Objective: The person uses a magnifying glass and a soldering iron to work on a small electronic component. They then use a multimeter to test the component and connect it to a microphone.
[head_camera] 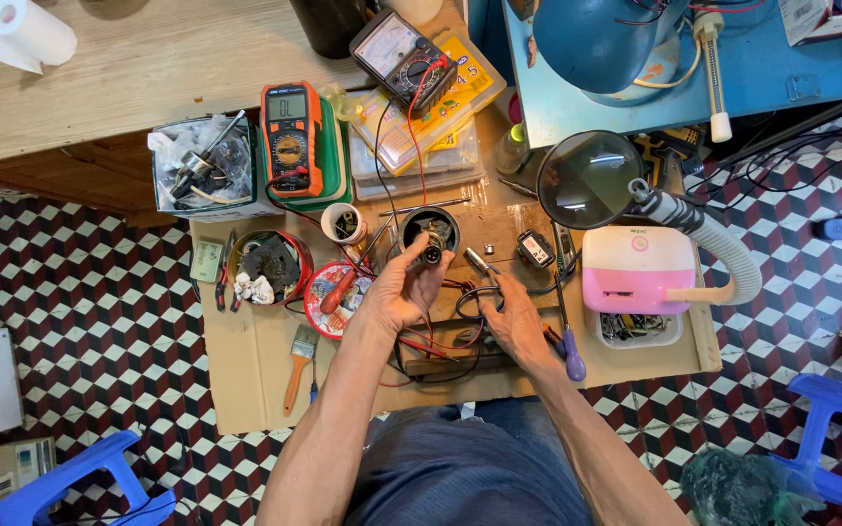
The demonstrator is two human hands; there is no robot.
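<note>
Cardboard work mat on checkered floor, wood bench, blue stools.

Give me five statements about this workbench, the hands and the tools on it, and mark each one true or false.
1. The left hand holds up a small dark cylindrical part. True.
2. The right hand rests on the orange digital multimeter. False: it is down by the dark cables in front of the person, far from that meter.
3. A wooden-handled paintbrush lies on the cardboard sheet. True.
4. The pink and white box sits left of the red tin. False: it is on the right side.
5. A purple-handled screwdriver lies near the right hand. True.
</note>
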